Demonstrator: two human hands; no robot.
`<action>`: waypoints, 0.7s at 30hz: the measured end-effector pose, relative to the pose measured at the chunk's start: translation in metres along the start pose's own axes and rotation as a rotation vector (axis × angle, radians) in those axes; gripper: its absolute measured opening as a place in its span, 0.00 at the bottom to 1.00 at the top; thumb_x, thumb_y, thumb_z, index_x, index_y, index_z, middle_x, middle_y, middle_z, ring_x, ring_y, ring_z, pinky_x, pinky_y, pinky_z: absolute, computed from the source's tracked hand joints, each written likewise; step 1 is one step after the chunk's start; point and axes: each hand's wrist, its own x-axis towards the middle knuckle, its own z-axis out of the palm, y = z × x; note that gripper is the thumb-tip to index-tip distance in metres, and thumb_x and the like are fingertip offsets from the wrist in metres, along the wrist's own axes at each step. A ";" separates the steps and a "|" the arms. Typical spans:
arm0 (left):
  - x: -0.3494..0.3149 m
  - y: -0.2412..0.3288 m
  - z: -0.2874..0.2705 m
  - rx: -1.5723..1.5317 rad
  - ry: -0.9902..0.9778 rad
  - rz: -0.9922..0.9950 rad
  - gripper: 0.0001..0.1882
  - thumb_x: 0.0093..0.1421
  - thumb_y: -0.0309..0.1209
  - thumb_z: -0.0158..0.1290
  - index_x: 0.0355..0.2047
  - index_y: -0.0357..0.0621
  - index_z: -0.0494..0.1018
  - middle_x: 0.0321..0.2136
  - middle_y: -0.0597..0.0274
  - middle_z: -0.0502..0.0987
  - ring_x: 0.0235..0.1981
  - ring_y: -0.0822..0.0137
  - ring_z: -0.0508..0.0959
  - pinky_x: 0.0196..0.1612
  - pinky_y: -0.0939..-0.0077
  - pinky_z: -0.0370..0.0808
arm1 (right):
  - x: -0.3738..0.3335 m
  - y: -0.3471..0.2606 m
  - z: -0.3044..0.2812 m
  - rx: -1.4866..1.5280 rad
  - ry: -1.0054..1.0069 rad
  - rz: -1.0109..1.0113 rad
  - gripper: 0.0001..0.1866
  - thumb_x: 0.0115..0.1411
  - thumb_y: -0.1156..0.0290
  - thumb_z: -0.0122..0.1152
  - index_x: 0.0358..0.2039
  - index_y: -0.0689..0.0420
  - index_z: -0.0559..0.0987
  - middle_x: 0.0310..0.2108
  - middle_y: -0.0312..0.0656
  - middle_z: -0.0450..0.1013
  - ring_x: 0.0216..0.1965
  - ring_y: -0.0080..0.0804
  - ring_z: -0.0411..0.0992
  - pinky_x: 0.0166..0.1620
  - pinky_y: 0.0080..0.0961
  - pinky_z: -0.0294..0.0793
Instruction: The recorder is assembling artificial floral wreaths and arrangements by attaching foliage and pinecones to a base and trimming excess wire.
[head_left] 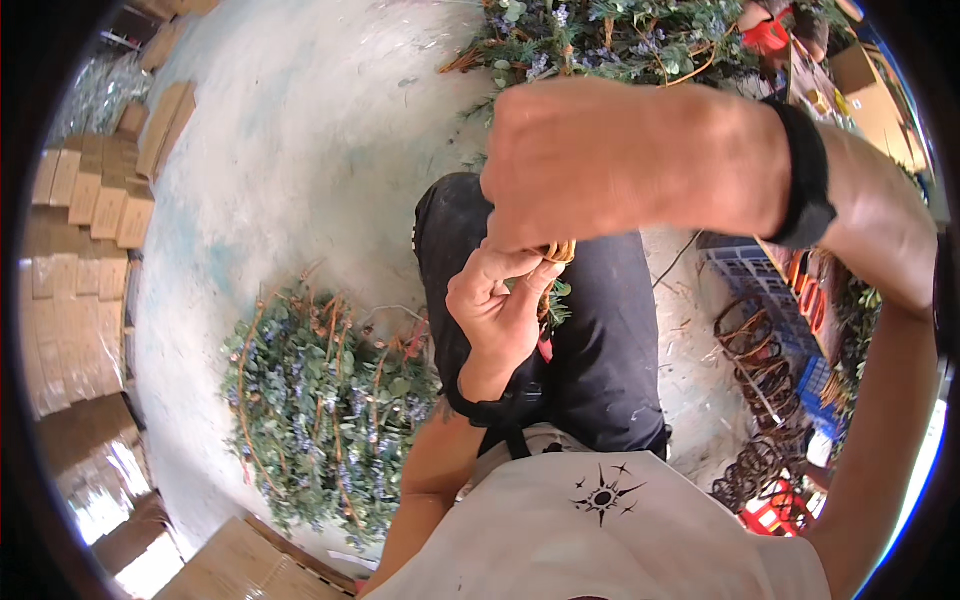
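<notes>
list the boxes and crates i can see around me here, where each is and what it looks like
Stacked cardboard boxes: far left, plain brown, rectangular, in rows.
Flat cardboard box: bottom left beside the leafy wreath pile, tan.
Open cardboard box: upper right, brown.
Blue plastic crates: right, latticed walls, beside bare twig rings.
No screens or signs show.

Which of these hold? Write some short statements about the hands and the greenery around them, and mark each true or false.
1. Both hands, left hand and right hand, meet at a bundle of thin tan twigs. True.
2. The right wrist is bare. False: it wears a black wristband.
3. A heap of leafy wreaths lies on the floor to the person's left. True.
4. The person wears white trousers. False: the trousers are black.
</notes>
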 end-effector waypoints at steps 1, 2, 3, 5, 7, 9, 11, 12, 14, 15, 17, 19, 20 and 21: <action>0.003 -0.002 0.008 -0.012 -0.035 0.002 0.08 0.60 0.14 0.64 0.35 0.34 0.75 0.40 0.48 0.84 0.40 0.69 0.84 0.40 0.76 0.83 | -0.008 0.004 0.001 0.003 0.020 -0.025 0.06 0.48 0.66 0.67 0.21 0.51 0.78 0.17 0.34 0.74 0.28 0.36 0.79 0.29 0.32 0.73; 0.003 -0.001 0.008 -0.058 -0.007 -0.016 0.09 0.59 0.14 0.64 0.35 0.34 0.75 0.43 0.42 0.83 0.42 0.66 0.84 0.43 0.72 0.84 | -0.009 0.008 0.009 0.007 0.038 -0.016 0.06 0.48 0.66 0.67 0.21 0.51 0.78 0.17 0.34 0.74 0.28 0.36 0.79 0.29 0.32 0.73; 0.005 0.000 0.007 -0.105 0.021 -0.032 0.10 0.59 0.14 0.64 0.35 0.33 0.74 0.47 0.37 0.82 0.43 0.64 0.84 0.46 0.69 0.85 | -0.008 0.009 0.018 0.022 0.028 -0.002 0.06 0.49 0.66 0.66 0.23 0.51 0.79 0.17 0.35 0.74 0.27 0.37 0.79 0.28 0.33 0.73; 0.004 -0.002 -0.005 0.006 -0.049 -0.011 0.11 0.60 0.14 0.64 0.38 0.34 0.72 0.52 0.31 0.80 0.47 0.62 0.84 0.50 0.67 0.84 | -0.011 0.011 0.029 0.040 0.033 0.017 0.06 0.50 0.65 0.66 0.25 0.51 0.79 0.16 0.35 0.74 0.26 0.38 0.79 0.28 0.34 0.73; 0.005 -0.002 0.001 -0.066 -0.027 0.018 0.13 0.60 0.13 0.63 0.40 0.35 0.71 0.51 0.30 0.79 0.49 0.59 0.83 0.52 0.65 0.83 | -0.030 0.006 0.027 0.033 -0.027 0.092 0.07 0.52 0.66 0.65 0.31 0.52 0.79 0.16 0.37 0.74 0.25 0.40 0.79 0.26 0.37 0.73; 0.006 0.001 -0.003 -0.039 -0.065 0.009 0.16 0.59 0.14 0.64 0.42 0.34 0.69 0.53 0.30 0.79 0.52 0.57 0.83 0.54 0.63 0.82 | -0.044 -0.006 0.034 0.081 -0.058 0.193 0.07 0.55 0.67 0.63 0.36 0.50 0.81 0.20 0.38 0.77 0.29 0.42 0.80 0.30 0.39 0.76; 0.009 0.006 -0.001 0.031 -0.057 -0.007 0.18 0.58 0.14 0.65 0.43 0.34 0.68 0.53 0.31 0.78 0.53 0.56 0.82 0.55 0.63 0.81 | -0.055 -0.020 0.037 0.125 -0.096 0.307 0.10 0.58 0.68 0.60 0.40 0.48 0.83 0.25 0.39 0.80 0.33 0.44 0.81 0.34 0.41 0.78; 0.009 0.003 -0.002 0.043 -0.083 0.009 0.26 0.57 0.20 0.68 0.52 0.32 0.67 0.53 0.34 0.78 0.53 0.57 0.81 0.56 0.63 0.80 | -0.059 -0.026 0.035 0.184 -0.143 0.365 0.12 0.58 0.69 0.60 0.43 0.49 0.82 0.27 0.41 0.81 0.35 0.46 0.81 0.35 0.43 0.78; 0.011 0.017 -0.016 0.185 -0.126 0.003 0.32 0.57 0.23 0.70 0.58 0.32 0.65 0.53 0.35 0.78 0.52 0.57 0.81 0.55 0.63 0.80 | -0.045 -0.029 0.051 0.290 -0.134 0.390 0.13 0.58 0.69 0.59 0.45 0.50 0.82 0.28 0.43 0.81 0.36 0.49 0.81 0.36 0.45 0.79; 0.016 0.021 -0.009 0.248 -0.195 0.023 0.39 0.56 0.26 0.71 0.63 0.32 0.62 0.53 0.37 0.78 0.51 0.58 0.81 0.54 0.63 0.80 | -0.055 -0.034 0.048 0.337 -0.148 0.436 0.13 0.59 0.70 0.58 0.45 0.52 0.81 0.30 0.44 0.82 0.37 0.50 0.81 0.37 0.47 0.79; 0.025 0.023 -0.008 0.295 -0.324 0.082 0.45 0.56 0.31 0.72 0.68 0.34 0.62 0.54 0.42 0.78 0.50 0.56 0.81 0.53 0.64 0.79 | -0.068 -0.040 0.052 0.398 -0.147 0.498 0.12 0.60 0.70 0.57 0.44 0.54 0.81 0.31 0.46 0.82 0.38 0.52 0.80 0.39 0.48 0.79; 0.036 0.024 -0.016 0.709 -0.452 0.131 0.40 0.55 0.33 0.73 0.65 0.35 0.67 0.53 0.47 0.79 0.49 0.54 0.81 0.51 0.65 0.78 | -0.075 -0.041 0.070 0.472 0.158 0.397 0.09 0.63 0.68 0.58 0.40 0.59 0.76 0.21 0.48 0.78 0.27 0.54 0.79 0.30 0.49 0.76; 0.048 0.028 -0.013 0.765 -0.551 0.283 0.36 0.57 0.27 0.70 0.63 0.31 0.67 0.50 0.47 0.78 0.47 0.58 0.80 0.50 0.67 0.79 | -0.075 -0.041 0.071 0.478 0.172 0.405 0.09 0.63 0.68 0.58 0.40 0.59 0.76 0.21 0.48 0.78 0.27 0.54 0.79 0.30 0.49 0.76; 0.051 0.028 -0.012 0.771 -0.566 0.279 0.36 0.57 0.27 0.70 0.63 0.31 0.67 0.50 0.47 0.78 0.47 0.58 0.80 0.50 0.67 0.79 | -0.073 -0.039 0.072 0.526 0.144 0.386 0.10 0.64 0.68 0.57 0.41 0.60 0.75 0.22 0.49 0.78 0.27 0.55 0.79 0.30 0.49 0.76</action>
